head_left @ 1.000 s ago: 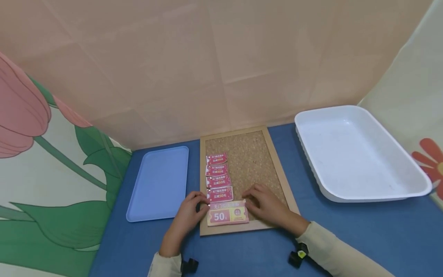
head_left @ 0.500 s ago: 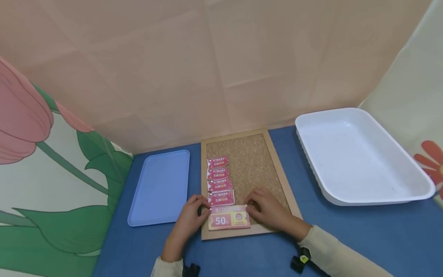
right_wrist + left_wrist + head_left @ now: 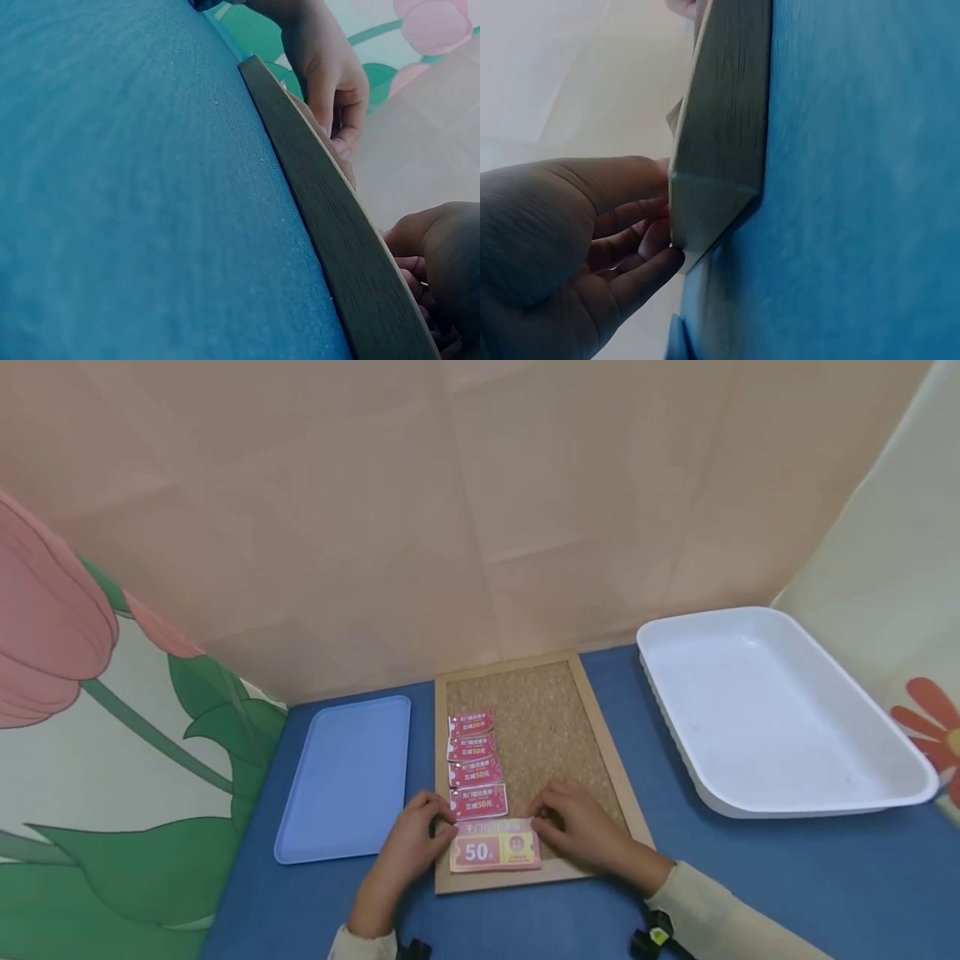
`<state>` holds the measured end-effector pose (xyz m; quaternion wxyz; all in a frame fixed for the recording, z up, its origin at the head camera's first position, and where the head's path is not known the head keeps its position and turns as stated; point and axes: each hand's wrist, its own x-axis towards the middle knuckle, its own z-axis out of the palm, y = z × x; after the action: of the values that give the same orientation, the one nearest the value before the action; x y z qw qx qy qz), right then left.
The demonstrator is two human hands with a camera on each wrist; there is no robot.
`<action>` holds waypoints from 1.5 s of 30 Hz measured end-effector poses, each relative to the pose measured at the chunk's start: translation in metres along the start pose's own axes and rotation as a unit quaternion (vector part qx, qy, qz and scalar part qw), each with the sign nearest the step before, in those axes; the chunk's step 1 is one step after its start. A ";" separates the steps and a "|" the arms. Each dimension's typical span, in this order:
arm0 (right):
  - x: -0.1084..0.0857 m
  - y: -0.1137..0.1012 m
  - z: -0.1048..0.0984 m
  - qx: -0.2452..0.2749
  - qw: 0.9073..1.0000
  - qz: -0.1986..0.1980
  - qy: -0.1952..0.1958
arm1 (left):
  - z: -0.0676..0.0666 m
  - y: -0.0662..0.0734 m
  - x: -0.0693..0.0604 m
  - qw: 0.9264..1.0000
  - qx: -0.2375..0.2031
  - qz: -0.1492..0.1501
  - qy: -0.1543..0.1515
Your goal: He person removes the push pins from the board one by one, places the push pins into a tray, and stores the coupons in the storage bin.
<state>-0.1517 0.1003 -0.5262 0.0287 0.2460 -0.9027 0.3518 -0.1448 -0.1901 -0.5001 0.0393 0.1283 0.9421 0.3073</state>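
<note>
Left hand (image 3: 411,841) and right hand (image 3: 579,827), fingers (image 3: 444,837) pinching opposite ends of a pink-and-yellow rectangular paper coupon (image 3: 495,848), brown wood-framed cork board (image 3: 547,727) beneath the fingers, four red paper coupons (image 3: 478,802) beyond.

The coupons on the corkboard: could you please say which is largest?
The pink and yellow coupon at the near end; the four red coupons beyond it are smaller.

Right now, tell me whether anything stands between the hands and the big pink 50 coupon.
Nothing visible does: the left hand is at the left edge of the pink coupon, the right hand at its right. The red coupons lie beyond it.
</note>
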 end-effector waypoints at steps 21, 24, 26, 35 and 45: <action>-0.002 0.000 0.008 -0.011 1.000 -0.020 0.012 | -0.001 0.004 -0.006 0.998 0.064 0.015 -0.005; -0.002 0.001 0.005 -0.011 1.000 -0.007 0.008 | 0.003 0.003 -0.004 0.997 0.074 0.023 0.008; -0.002 0.001 0.004 -0.013 1.000 -0.001 0.008 | 0.004 0.004 -0.003 0.997 0.072 0.024 0.012; 0.001 0.001 0.002 -0.012 1.000 0.005 0.005 | 0.004 0.007 -0.001 0.997 0.076 0.017 0.019; 0.000 0.001 0.003 -0.012 1.000 0.005 0.008 | 0.004 0.007 -0.002 0.994 0.100 0.031 0.019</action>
<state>-0.1520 0.0985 -0.5293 0.0370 0.2383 -0.9080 0.3426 -0.1410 -0.1825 -0.4990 -0.0012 0.1543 0.9643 0.2150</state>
